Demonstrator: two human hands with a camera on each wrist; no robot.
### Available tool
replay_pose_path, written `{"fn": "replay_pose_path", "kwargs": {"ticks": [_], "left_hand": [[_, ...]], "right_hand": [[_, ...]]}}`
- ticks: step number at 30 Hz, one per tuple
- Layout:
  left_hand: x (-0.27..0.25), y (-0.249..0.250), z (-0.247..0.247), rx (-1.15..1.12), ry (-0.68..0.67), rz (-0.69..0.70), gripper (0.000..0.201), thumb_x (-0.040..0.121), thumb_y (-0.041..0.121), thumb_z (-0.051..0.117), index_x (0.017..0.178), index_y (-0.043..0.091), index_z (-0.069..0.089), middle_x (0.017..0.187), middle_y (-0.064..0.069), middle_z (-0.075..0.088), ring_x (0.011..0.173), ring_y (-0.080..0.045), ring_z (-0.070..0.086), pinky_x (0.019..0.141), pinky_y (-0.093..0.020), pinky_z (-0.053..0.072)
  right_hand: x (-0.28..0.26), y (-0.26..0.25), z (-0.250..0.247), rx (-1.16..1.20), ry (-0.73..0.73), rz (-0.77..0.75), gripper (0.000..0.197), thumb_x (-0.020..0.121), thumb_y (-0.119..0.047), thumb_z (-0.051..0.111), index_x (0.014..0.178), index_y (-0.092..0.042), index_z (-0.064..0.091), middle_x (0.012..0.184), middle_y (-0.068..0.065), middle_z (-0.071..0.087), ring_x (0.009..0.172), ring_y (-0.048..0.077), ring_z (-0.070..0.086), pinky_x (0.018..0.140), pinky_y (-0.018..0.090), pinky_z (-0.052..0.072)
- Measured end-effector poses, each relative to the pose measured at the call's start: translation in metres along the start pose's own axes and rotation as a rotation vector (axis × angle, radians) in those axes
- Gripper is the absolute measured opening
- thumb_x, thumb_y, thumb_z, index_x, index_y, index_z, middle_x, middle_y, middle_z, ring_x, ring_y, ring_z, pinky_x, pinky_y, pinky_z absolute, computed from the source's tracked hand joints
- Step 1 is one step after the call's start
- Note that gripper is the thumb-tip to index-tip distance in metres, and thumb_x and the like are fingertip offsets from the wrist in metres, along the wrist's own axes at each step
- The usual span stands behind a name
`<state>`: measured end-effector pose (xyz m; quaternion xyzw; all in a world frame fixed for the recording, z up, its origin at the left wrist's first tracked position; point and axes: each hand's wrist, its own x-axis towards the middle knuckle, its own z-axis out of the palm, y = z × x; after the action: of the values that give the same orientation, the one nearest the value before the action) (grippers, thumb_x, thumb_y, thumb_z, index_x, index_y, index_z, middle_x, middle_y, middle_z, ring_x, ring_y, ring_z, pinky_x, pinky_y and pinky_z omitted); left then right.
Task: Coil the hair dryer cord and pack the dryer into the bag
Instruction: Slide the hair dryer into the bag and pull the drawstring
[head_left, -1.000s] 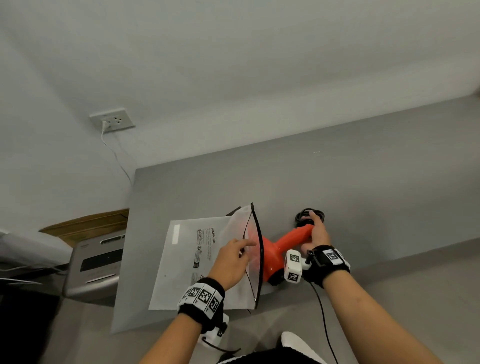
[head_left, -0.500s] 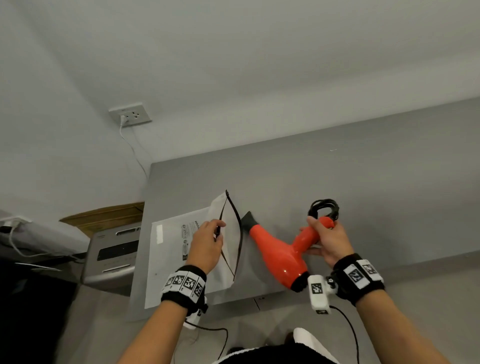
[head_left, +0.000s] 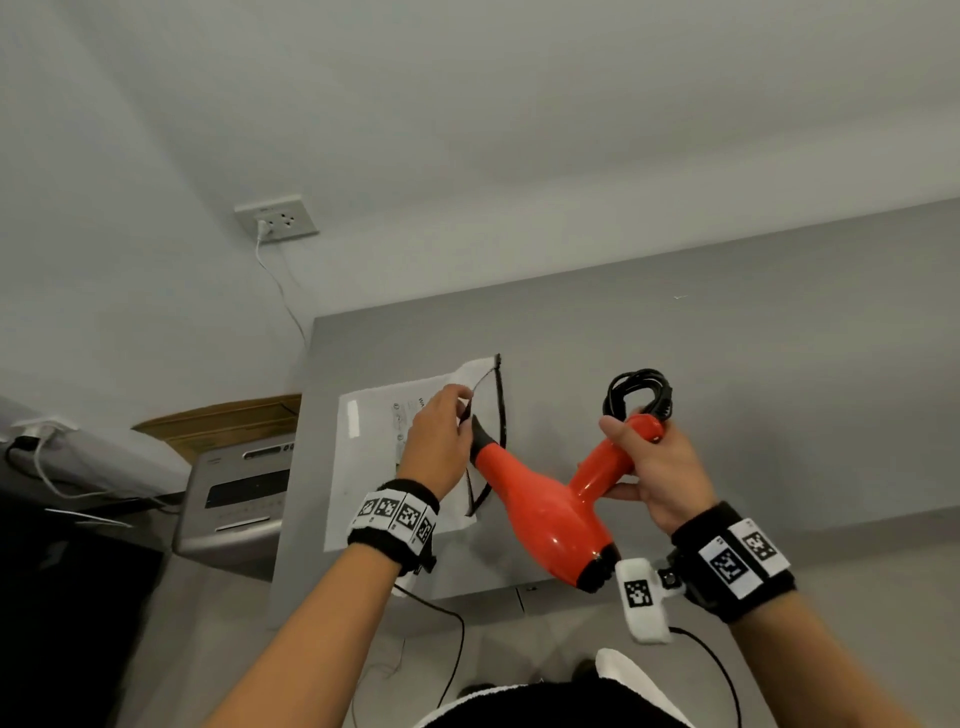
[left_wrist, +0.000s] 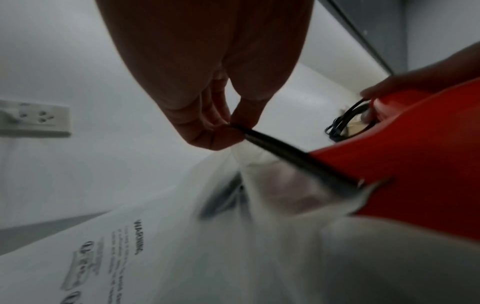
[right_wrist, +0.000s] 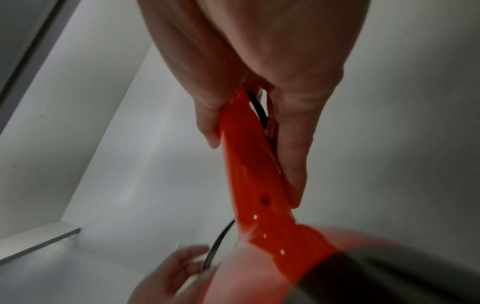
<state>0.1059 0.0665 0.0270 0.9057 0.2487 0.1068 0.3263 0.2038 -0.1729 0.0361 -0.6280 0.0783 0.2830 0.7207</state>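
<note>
**Head view.** Bag (head_left: 363, 478): white, translucent, flat on the grey table (head_left: 727, 364), closed end near the table's left edge. Its print is too small to read here. The black-rimmed mouth faces right, with the upper lip lifted by the left hand (head_left: 436, 441). Hair dryer (head_left: 540, 499): orange-red, held off the table over its near edge, nozzle at the bag mouth, just beside the left hand. The right hand (head_left: 657, 478) wraps the handle. Cord (head_left: 641, 392): black, coiled in a loop above the handle end. The grey tabletop shows open behind and right of the dryer.

**Left wrist view.** Thumb and fingers are pinched together on the bag's black rim. Bag print reads "WARNING"; the smaller lines are blurred.

**Right wrist view.** Fingers and thumb are clamped round the handle, with a cord strand caught under the fingers.
</note>
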Motion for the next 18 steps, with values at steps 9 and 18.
{"fn": "replay_pose_path", "kwargs": {"ticks": [9,18], "left_hand": [[-0.031,0.035,0.007,-0.04,-0.166,0.285,0.031,0.101,0.016,0.057,0.13,0.026,0.057,0.111,0.014,0.054,0.087,0.007,0.052,0.081,-0.01,0.042],[-0.032,0.052,0.013,-0.146,-0.056,0.226,0.032,0.098,0.013,0.058,0.126,0.03,0.059,0.117,0.017,0.057,0.097,0.008,0.054,0.087,-0.008,0.043]], "right_hand": [[0.006,-0.012,0.02,0.206,0.119,-0.052,0.024,0.094,-0.019,0.071,0.112,-0.021,0.055,0.111,0.007,0.061,0.099,0.029,0.067,0.059,0.051,0.062],[0.0,0.009,0.034,0.127,0.119,-0.084,0.038,0.098,-0.033,0.064,0.132,-0.024,0.049,0.122,0.008,0.065,0.109,0.028,0.068,0.07,0.044,0.064]]}}
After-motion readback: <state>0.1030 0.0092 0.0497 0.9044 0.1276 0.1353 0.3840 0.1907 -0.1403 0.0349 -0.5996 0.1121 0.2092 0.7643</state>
